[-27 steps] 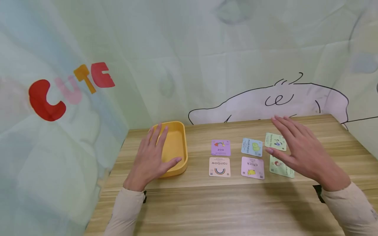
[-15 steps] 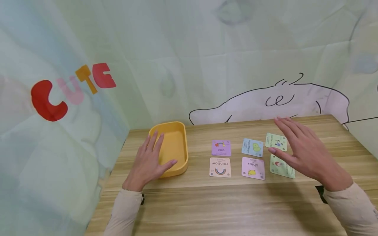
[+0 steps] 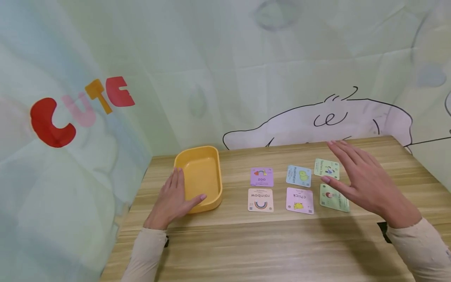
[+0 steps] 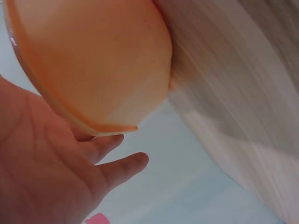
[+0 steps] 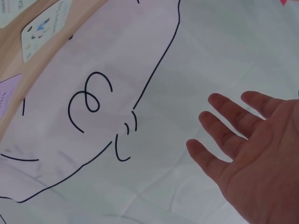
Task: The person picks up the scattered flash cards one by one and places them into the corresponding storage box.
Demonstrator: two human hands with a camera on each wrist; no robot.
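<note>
A yellow-orange tray (image 3: 201,178) with rounded corners sits at the table's left. My left hand (image 3: 170,203) lies along its left side, fingers straight, thumb reaching over the near end. Seen from the left wrist, the fingers (image 4: 124,170) are spread right by the tray's rim. My right hand (image 3: 370,186) hovers with straight fingers and holds nothing, close to the green Teachers' Day card (image 3: 325,169) and a green card with a red picture (image 3: 332,197). Left of these lie the blue muskmelon card (image 3: 298,176), pink chick card (image 3: 300,200), purple zoo card (image 3: 262,177) and cream rainbow card (image 3: 260,200).
The cards lie flat in two rows on the wood-grain table (image 3: 246,250). Behind and to the left hangs a pale printed curtain (image 3: 211,78) with a line drawing and coloured letters.
My left hand has come down and leftward from over the tray to its left side. The right hand has barely moved, and the cards lie as before.
</note>
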